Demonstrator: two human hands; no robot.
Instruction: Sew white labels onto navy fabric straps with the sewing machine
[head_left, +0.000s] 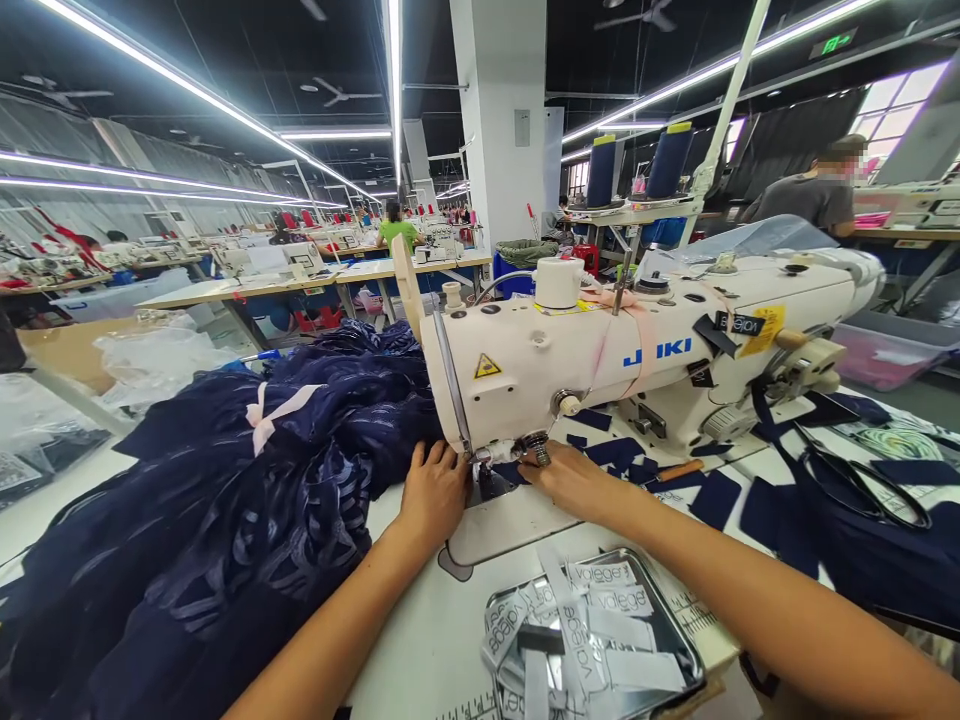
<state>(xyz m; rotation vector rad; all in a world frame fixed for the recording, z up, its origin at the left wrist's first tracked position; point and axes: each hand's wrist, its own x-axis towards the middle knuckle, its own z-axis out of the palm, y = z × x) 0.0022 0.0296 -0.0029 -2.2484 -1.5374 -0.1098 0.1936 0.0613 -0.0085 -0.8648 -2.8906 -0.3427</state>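
1. The left hand (435, 495) lies palm down beside the needle area of a cream-white sewing machine (540, 360) with blue JUKI lettering, its fingers pointing away from the wearer.
2. Whether the left grip is closed on anything, I cannot tell; the fingertips come close to the machine's metal presser foot (486, 478).
3. The right hand (562, 480) reaches in from the other side, fingers bent behind a dark coiled spring knob (537, 448); the fingertips are partly hidden, so I cannot tell whether its grip holds anything.
4. Between the two hands, at the presser foot, lies a small dark navy piece of fabric (513, 473), mostly covered.
5. Left of the machine, a large heap of thin navy garments (225, 500) spreads across the white counter (405, 620), with a pale pink ribbon (281, 412) on top.
6. Nearest the wearer, a shiny rectangular metal tray (675, 622) holds loose white fabric labels (619, 600) printed "valege".
7. Flat navy fabric scraps (715, 498) are scattered right of the needle, beside a tool with an orange-brown handle (679, 470).
8. Behind the machine stand two dark blue thread cones (667, 160) with yellow tops.
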